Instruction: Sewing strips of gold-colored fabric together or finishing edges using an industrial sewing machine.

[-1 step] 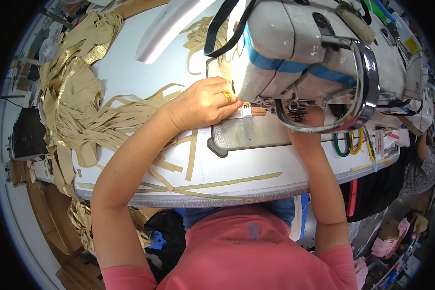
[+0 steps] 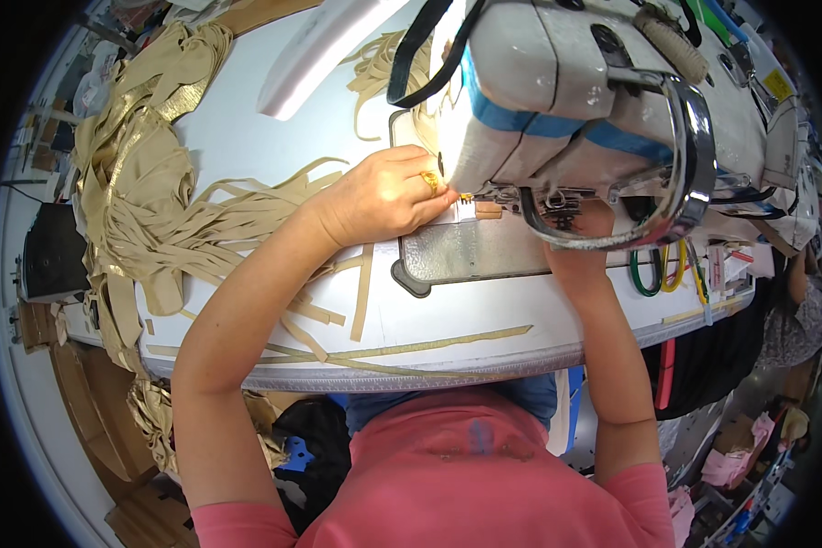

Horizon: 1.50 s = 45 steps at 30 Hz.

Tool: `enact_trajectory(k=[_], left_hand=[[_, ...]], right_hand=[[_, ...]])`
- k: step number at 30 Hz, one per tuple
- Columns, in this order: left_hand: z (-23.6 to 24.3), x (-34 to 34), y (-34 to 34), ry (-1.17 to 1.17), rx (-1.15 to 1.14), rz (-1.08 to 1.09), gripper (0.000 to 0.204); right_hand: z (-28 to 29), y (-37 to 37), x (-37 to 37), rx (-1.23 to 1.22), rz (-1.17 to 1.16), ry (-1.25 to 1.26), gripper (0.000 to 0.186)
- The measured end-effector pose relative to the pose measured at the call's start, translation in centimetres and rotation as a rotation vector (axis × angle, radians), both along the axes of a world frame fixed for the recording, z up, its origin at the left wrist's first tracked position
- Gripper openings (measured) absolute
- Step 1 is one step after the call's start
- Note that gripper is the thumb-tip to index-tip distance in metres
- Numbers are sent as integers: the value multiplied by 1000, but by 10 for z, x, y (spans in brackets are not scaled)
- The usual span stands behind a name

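Note:
A white sewing machine (image 2: 539,73) with blue bands fills the upper right, over a metal plate (image 2: 466,251). My left hand (image 2: 393,192), a yellow ring on one finger, is closed with fingertips pinched at the presser foot (image 2: 466,203); what they hold is hidden. A short tan strip (image 2: 488,210) sits just right of the foot. My right hand (image 2: 578,239) is under the machine head behind a chrome loop handle (image 2: 697,155), its fingers hidden from view.
Piles of tan strips (image 2: 137,201) cover the table's left side, with loose strips (image 2: 429,341) along the front. A white oblong piece (image 2: 310,68) lies behind. Scissors and tools (image 2: 671,269) lie at the right. Another person's arm (image 2: 797,283) shows at the right edge.

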<state>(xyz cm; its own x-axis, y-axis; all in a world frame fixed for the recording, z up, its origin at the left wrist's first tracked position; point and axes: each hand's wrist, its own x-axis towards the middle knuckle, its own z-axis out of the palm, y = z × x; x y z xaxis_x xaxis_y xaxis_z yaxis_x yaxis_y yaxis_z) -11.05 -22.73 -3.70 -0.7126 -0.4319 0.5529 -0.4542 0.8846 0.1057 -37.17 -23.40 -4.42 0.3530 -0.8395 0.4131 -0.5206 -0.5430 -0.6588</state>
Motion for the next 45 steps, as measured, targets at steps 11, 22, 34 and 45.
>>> enact_trajectory(k=[11, 22, 34, 45], left_hand=[[10, -3, -2, 38, -95, 1, 5], [11, 1, -6, 19, -144, 3, 7], [14, 10, -14, -62, -141, -27, 14], [16, 10, -14, -89, -149, 34, 8]], right_hand=[[-7, 0, -7, -216, -22, 91, 14], [-3, -2, -6, -173, 20, 49, 11], [0, 0, -2, -122, -75, 53, 13], [-9, -4, -3, -43, 54, 12, 11]])
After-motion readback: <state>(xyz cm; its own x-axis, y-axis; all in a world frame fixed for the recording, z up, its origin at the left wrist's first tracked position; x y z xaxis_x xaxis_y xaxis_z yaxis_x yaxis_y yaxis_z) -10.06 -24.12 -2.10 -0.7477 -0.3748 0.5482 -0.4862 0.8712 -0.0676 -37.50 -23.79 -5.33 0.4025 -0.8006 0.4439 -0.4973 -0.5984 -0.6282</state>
